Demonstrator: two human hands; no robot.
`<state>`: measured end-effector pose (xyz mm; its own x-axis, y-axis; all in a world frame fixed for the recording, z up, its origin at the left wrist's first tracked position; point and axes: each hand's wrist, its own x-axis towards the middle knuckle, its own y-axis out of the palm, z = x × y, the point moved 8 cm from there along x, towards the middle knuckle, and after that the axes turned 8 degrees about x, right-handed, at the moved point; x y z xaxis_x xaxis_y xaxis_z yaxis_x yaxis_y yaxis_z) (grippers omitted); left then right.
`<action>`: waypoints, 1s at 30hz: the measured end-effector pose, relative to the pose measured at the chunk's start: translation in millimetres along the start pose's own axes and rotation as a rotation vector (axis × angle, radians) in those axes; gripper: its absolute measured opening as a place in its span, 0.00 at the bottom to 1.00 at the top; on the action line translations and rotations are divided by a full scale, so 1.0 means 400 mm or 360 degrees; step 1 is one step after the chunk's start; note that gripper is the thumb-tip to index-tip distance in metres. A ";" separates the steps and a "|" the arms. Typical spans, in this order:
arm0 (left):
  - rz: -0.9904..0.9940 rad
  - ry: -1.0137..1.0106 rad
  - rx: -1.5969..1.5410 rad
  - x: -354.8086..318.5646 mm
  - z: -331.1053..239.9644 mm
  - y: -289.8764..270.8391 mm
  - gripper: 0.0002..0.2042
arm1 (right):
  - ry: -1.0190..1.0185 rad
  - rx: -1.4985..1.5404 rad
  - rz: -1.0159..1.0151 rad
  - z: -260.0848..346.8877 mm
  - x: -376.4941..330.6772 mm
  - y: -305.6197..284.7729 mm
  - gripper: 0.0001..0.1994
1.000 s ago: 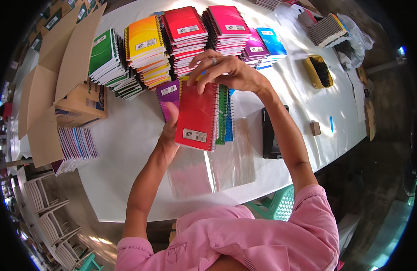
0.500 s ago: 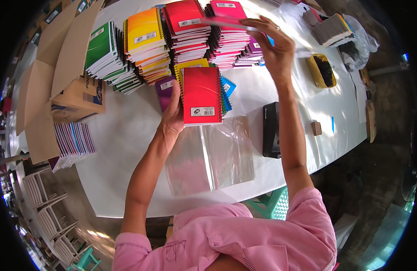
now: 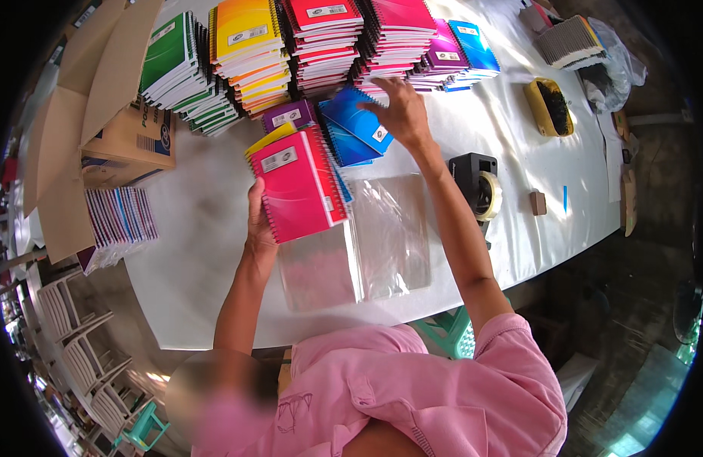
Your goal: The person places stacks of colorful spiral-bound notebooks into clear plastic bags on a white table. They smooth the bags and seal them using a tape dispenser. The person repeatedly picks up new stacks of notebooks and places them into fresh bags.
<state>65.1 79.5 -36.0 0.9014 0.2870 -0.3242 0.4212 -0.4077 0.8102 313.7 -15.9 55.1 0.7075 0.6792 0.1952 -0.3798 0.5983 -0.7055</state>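
My left hand holds a small stack of spiral notebooks upright over the white table; a pink notebook faces me, with yellow and blue ones behind it. My right hand grips a blue spiral notebook just above and behind that stack. A purple notebook lies beside it. Clear plastic sleeves lie flat on the table below the stack.
Tall stacks of green, yellow, red and magenta notebooks line the far side. An open cardboard box stands at left, a black tape dispenser and a yellow tray at right.
My right hand came back from the far stacks carrying a blue notebook toward the stack in my left hand. The front notebook in my left hand is now pink rather than red.
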 end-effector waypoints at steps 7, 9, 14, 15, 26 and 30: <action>-0.0279 0.0198 0.0102 -0.023 -0.025 -0.110 0.31 | 0.0534 0.0181 0.0013 -0.114 -0.046 -0.010 0.20; -0.0269 0.0217 -0.0001 -0.024 -0.028 -0.137 0.32 | 0.0698 0.1265 0.0155 0.026 -0.112 -0.006 0.17; -0.0200 0.0166 -0.0120 -0.012 0.001 -0.085 0.35 | 0.0188 0.0883 0.0268 0.231 -0.266 0.108 0.06; -0.0161 0.0117 -0.0158 -0.019 0.002 -0.061 0.36 | -0.0216 0.0521 0.0088 0.272 -0.256 0.099 0.08; -0.0462 0.0346 -0.0008 -0.156 -0.117 -0.225 0.34 | -0.0882 0.0015 0.0105 0.202 -0.224 0.205 0.20; -0.0513 0.0385 0.0115 -0.147 -0.117 -0.214 0.34 | -0.0584 0.0636 -0.0133 0.270 -0.229 0.068 0.20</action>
<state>-28.6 138.2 -63.4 0.6761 0.6021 -0.4247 0.6921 -0.3211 0.6465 174.1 -16.1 91.5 0.5178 0.6834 0.5146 -0.5786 0.7229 -0.3778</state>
